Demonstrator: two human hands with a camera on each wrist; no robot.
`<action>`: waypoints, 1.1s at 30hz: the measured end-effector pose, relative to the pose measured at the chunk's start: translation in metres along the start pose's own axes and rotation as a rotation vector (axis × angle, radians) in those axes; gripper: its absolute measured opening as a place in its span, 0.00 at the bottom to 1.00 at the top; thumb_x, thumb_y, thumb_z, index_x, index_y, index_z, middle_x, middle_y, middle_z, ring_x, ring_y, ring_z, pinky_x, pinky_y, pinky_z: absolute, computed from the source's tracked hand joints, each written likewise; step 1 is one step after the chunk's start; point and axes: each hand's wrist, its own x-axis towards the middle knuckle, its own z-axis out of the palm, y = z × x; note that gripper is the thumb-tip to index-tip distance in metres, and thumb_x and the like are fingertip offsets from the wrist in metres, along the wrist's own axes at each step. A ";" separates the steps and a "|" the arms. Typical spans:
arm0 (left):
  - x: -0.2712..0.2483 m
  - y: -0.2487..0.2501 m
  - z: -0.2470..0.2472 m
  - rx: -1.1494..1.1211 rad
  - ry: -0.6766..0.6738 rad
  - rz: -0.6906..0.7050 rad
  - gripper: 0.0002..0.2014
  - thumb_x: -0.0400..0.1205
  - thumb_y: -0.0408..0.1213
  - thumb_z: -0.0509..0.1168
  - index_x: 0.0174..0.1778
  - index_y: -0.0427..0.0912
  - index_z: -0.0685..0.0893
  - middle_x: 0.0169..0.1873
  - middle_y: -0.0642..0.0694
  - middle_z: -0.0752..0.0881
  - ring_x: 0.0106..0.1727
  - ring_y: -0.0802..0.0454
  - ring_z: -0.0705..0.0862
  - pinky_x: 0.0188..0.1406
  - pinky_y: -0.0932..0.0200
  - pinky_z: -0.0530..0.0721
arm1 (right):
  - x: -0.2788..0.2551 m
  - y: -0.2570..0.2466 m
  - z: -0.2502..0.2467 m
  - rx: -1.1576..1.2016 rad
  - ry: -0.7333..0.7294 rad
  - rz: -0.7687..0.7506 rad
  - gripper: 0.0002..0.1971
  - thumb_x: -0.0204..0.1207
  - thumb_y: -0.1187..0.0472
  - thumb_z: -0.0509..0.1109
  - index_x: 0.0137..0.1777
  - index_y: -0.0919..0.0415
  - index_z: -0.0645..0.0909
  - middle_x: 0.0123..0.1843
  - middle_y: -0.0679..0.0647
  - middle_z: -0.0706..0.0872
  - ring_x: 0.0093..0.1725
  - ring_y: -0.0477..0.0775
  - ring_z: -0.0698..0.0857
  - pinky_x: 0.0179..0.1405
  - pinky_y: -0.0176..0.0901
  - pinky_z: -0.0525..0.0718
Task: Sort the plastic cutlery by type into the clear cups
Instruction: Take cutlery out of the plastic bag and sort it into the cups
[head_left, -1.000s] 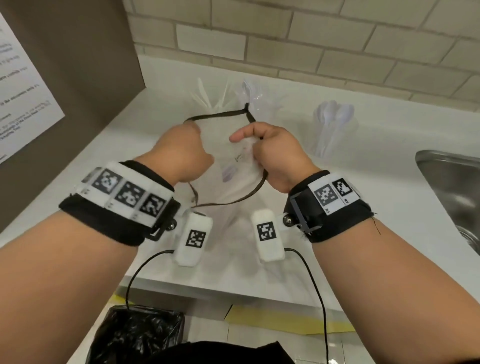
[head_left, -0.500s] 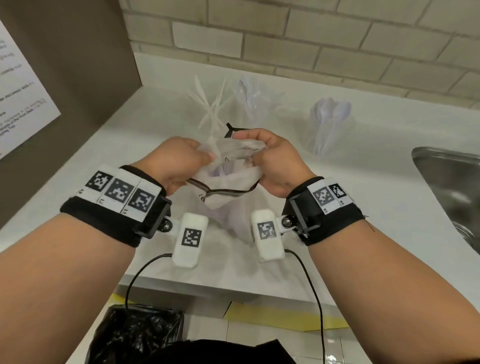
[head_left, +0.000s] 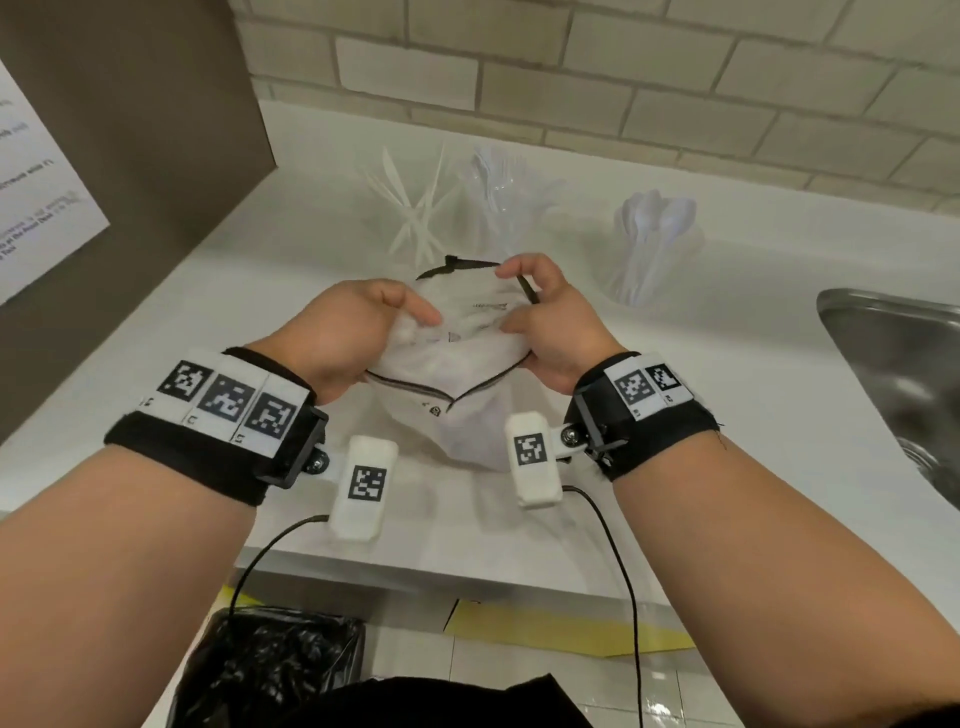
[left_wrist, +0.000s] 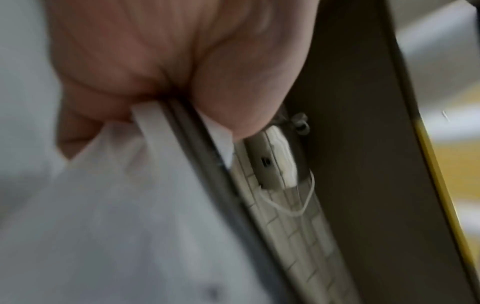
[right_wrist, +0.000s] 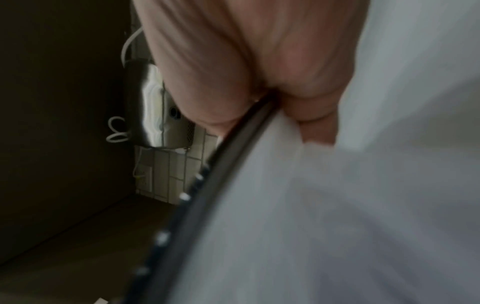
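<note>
A white mesh pouch (head_left: 457, 353) with a dark zipper edge hangs between my hands above the counter. My left hand (head_left: 358, 332) grips its left side, fingers curled into the fabric (left_wrist: 155, 185). My right hand (head_left: 540, 317) pinches the right side and the dark rim (right_wrist: 233, 156). Behind the pouch stand three clear cups: one with white knives (head_left: 415, 218), one with clear forks (head_left: 496, 187), one with white spoons (head_left: 654, 228). What is inside the pouch is hidden.
A steel sink (head_left: 893, 374) lies at the right. A brown panel with a paper sheet (head_left: 41, 171) closes the left side. The brick wall (head_left: 571, 67) runs behind the white counter (head_left: 260, 312). A black-lined bin (head_left: 265, 675) stands below the counter's edge.
The pouch's wide dark rim has been gathered and folded down between my hands. Both hands have dropped slightly and come closer together, bunching the fabric.
</note>
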 end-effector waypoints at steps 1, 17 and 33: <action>0.001 -0.001 -0.002 0.089 -0.006 -0.021 0.15 0.84 0.27 0.55 0.52 0.43 0.87 0.49 0.45 0.90 0.44 0.47 0.87 0.43 0.53 0.87 | -0.002 -0.001 0.000 0.030 -0.045 -0.049 0.29 0.68 0.87 0.52 0.46 0.51 0.80 0.52 0.55 0.82 0.44 0.54 0.84 0.36 0.45 0.81; -0.001 -0.033 -0.009 1.320 0.060 -0.021 0.49 0.60 0.64 0.73 0.77 0.57 0.61 0.76 0.41 0.50 0.75 0.34 0.60 0.71 0.42 0.68 | -0.024 0.005 0.025 -1.120 -0.294 0.316 0.52 0.73 0.72 0.69 0.83 0.40 0.38 0.62 0.63 0.77 0.48 0.67 0.88 0.41 0.63 0.90; 0.007 -0.048 -0.019 1.365 -0.183 0.069 0.41 0.64 0.70 0.60 0.74 0.66 0.59 0.65 0.47 0.71 0.64 0.43 0.75 0.56 0.57 0.79 | -0.034 0.009 0.033 -1.078 -0.474 0.382 0.48 0.75 0.65 0.69 0.83 0.38 0.41 0.51 0.64 0.84 0.41 0.69 0.91 0.42 0.67 0.89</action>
